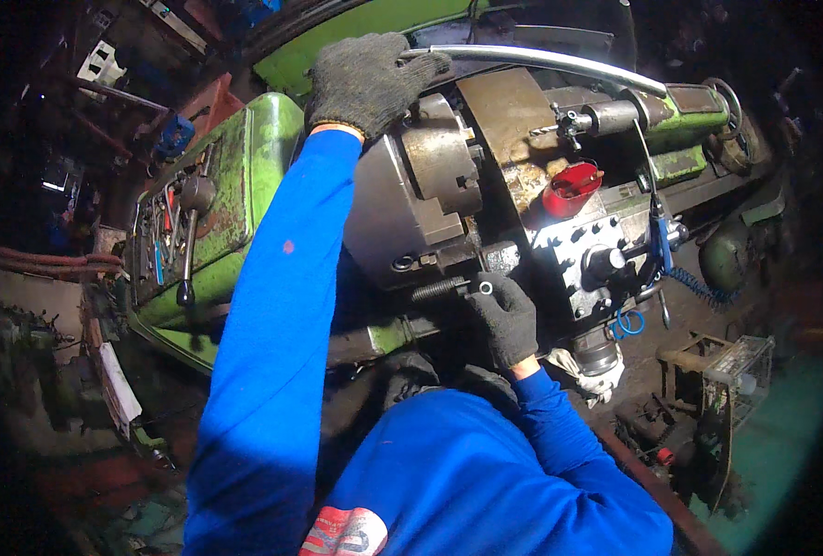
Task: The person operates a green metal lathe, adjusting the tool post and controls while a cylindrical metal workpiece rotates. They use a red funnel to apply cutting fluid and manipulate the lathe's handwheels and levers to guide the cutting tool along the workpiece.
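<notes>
My left hand (363,85), in a dark knitted glove, reaches over the top of a large lathe chuck (398,199). Its fingers close around the left end of a long, curved, shiny metal bar (550,60); part of the grip is hidden. Below the chuck's front edge, my right hand (504,320), gloved alike, is closed on a small metal tool (486,288) with a round, ring-like end. A coil spring (439,289) sticks out leftward from that hand, seemingly part of the tool. The chuck's stepped jaws (439,153) face right.
Right of the chuck, a red cup (572,190) stands by the toolpost block (583,264). Beyond it are a drill bit (543,131) and the green tailstock (690,107) with its handwheel (728,109). Loose tools (166,222) lie on the green headstock (268,139). A wire basket (740,371) stands lower right.
</notes>
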The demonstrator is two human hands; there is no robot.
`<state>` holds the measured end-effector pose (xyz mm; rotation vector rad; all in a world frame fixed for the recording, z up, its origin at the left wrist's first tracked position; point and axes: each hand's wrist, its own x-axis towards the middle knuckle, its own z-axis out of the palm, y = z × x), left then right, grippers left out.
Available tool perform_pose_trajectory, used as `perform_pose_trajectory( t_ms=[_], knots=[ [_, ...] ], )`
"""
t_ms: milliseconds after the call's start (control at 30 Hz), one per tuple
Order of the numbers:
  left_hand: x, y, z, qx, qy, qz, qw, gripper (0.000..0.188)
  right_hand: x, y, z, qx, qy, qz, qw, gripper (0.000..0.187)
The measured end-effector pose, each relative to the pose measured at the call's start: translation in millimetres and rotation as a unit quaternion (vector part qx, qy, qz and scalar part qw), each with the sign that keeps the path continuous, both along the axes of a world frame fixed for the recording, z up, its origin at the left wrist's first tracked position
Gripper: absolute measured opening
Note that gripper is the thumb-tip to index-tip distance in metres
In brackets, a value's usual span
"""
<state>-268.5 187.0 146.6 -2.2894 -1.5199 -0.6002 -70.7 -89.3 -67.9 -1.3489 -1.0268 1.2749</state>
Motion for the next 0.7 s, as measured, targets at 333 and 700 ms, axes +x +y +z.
perform_pose_trajectory(
  t_ms=[333, 700],
  knots=[
    [-1.6, -1.8, -3.2, 0.007, -0.015, -0.002, 1.000, 0.047, 5.0, 3.1, 30.4, 0.170, -0.155, 0.048, 0.972, 0.029],
    [-5.8, 2.0, -6.2, 0.004, -0.016, -0.007, 1.000, 0.061, -8.1, -6.2, 24.6, -0.012, 0.147, 0.174, 0.974, 0.038]
  ],
)
